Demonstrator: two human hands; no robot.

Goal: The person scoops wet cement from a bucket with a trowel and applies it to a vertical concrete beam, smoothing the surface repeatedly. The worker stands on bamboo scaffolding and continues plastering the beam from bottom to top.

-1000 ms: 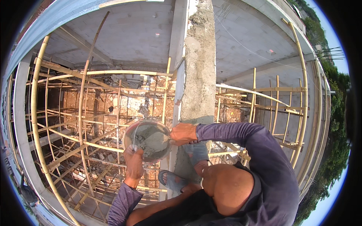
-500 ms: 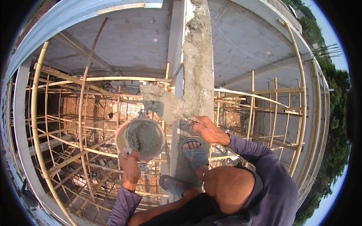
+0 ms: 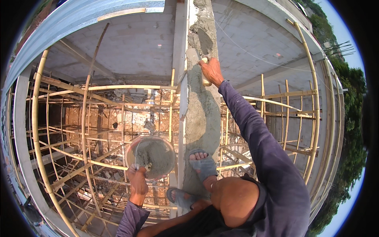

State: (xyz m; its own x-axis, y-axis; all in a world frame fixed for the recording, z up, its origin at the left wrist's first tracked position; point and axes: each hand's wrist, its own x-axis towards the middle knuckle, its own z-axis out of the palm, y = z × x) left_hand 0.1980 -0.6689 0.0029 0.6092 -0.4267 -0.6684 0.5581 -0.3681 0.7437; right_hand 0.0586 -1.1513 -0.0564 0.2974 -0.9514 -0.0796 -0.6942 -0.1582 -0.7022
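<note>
My left hand [image 3: 138,179] grips the rim of a round bucket [image 3: 151,156] half full of grey mortar, held out beside my knee. My right hand [image 3: 211,71] is stretched far up the concrete column [image 3: 202,106], closed on the wooden handle of a trowel [image 3: 196,59] whose blade presses wet mortar onto the column face. My feet in grey sandals [image 3: 203,162] stand against the column's lower part, high above the ground.
Bamboo scaffolding poles [image 3: 85,118] surround me on the left and right [image 3: 312,110]. Grey block walls [image 3: 130,47] rise on both sides of the column. Far below lies rubble and reddish ground [image 3: 106,118]. Trees [image 3: 351,130] show at the right edge.
My right hand left the bucket and swung up the column with the trowel, spreading mortar higher. The bucket dropped slightly lower in my left hand.
</note>
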